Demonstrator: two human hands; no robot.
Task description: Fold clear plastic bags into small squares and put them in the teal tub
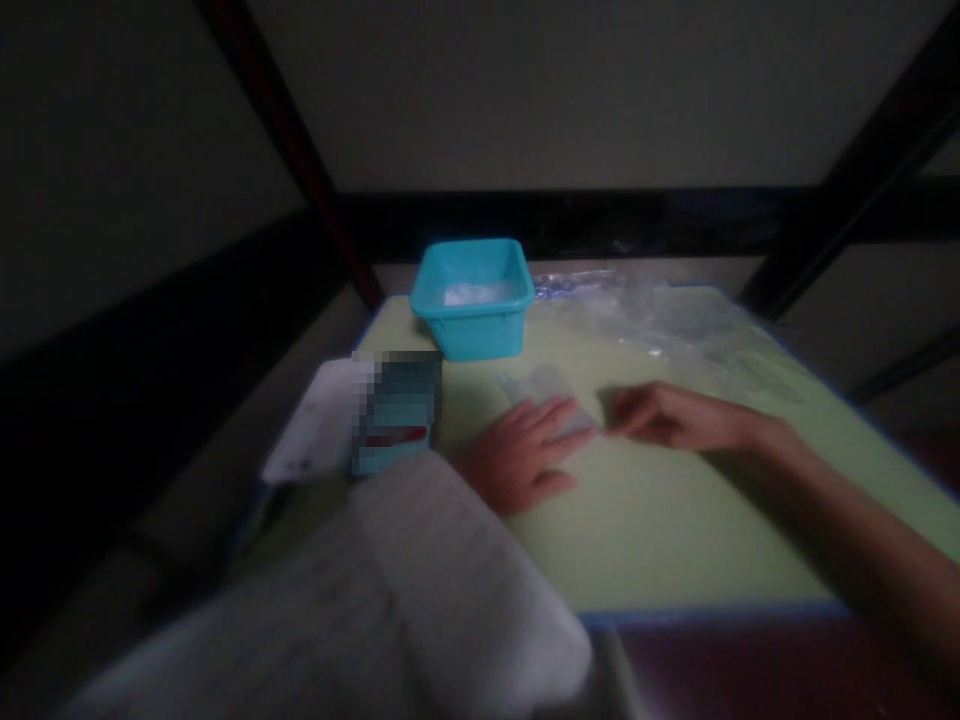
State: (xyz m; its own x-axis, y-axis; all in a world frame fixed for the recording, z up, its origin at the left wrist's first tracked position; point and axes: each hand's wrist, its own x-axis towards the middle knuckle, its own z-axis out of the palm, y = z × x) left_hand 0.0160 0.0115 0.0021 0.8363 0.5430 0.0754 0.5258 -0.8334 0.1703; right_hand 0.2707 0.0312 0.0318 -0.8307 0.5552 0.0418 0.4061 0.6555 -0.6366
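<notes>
A small, pale, see-through plastic bag [551, 385] lies on the yellow-green table top [645, 530]. Flat across its near side rests my left hand [517, 460], fingers spread and pressing it down. My right hand [656, 415] is closed, and its fingertips meet the bag's right corner beside my left fingers. They seem to pinch that corner, though blur hides the exact grip. Beyond the bag stands a turquoise plastic basin [480, 335] with whitish, clear material [476, 293] inside.
Crumpled clear plastic film [675, 325] spreads over the back right of the table. Left of my left hand are a pixelated dark teal object [397, 410] and a white sheet-like item [319, 420]. My pale sleeve [465, 580] fills the lower foreground. A dark frame bar [292, 140] slants behind.
</notes>
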